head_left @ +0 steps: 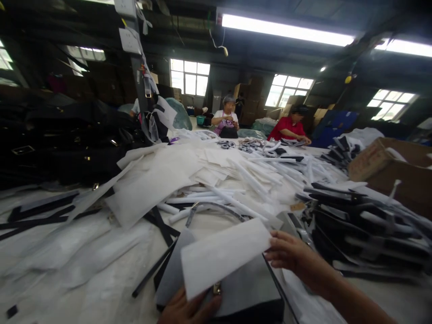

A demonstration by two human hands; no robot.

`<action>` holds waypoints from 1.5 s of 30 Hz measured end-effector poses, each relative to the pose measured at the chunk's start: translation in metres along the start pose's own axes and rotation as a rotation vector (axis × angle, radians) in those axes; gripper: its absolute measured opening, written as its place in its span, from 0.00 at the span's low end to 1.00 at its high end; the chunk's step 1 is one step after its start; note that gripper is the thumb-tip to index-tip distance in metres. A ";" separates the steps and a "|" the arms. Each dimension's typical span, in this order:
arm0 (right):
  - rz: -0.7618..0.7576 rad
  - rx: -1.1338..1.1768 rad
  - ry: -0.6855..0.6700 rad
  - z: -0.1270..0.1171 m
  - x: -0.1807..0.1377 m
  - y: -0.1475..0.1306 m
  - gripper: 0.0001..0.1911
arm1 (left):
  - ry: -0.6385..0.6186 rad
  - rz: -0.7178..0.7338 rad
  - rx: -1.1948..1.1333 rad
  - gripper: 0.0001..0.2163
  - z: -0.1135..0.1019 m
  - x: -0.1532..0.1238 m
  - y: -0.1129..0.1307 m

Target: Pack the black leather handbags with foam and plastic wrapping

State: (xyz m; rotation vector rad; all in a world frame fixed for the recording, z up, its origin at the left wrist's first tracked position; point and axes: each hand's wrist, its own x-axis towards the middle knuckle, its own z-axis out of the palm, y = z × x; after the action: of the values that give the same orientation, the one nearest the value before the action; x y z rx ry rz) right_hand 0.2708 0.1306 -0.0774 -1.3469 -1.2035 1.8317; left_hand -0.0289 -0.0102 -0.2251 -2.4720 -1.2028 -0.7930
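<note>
My left hand (189,310) is at the bottom edge, fingers closed on the lower end of a white paper sheet (222,256). My right hand (292,256) pinches the same sheet at its right edge. The sheet lies slanted over a grey-and-black bag (246,292) with a small metal clasp (217,288) showing just under the paper. Black straps (162,225) lie to the left of the bag.
White paper sheets and rolled paper tubes (236,180) cover the table's middle. Stacked black pieces (354,220) sit right, a cardboard box (388,166) beyond. Dark bags (67,139) pile at left. Two people (227,119) sit at the far end.
</note>
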 end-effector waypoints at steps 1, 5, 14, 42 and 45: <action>0.036 -0.058 -0.015 0.006 -0.004 0.012 0.15 | -0.015 -0.014 -0.021 0.19 -0.002 -0.002 0.001; 0.083 -0.429 0.048 0.012 -0.010 0.048 0.18 | -0.002 -0.068 -0.094 0.19 -0.009 -0.004 0.008; -0.837 -1.571 0.162 0.046 -0.043 0.016 0.21 | -0.085 -0.138 -0.062 0.30 0.001 -0.018 0.013; -0.930 -1.607 -0.195 0.068 -0.004 0.102 0.36 | -0.328 -0.213 -0.376 0.36 -0.017 0.000 0.016; -0.968 -1.566 -0.189 0.063 -0.002 0.111 0.36 | -0.320 -0.185 -0.364 0.34 -0.016 0.000 0.015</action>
State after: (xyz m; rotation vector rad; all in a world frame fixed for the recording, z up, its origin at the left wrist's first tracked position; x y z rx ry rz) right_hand 0.2201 0.0588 -0.1703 -0.7444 -2.8892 0.0932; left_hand -0.0224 -0.0264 -0.2123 -2.9000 -1.5327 -0.7369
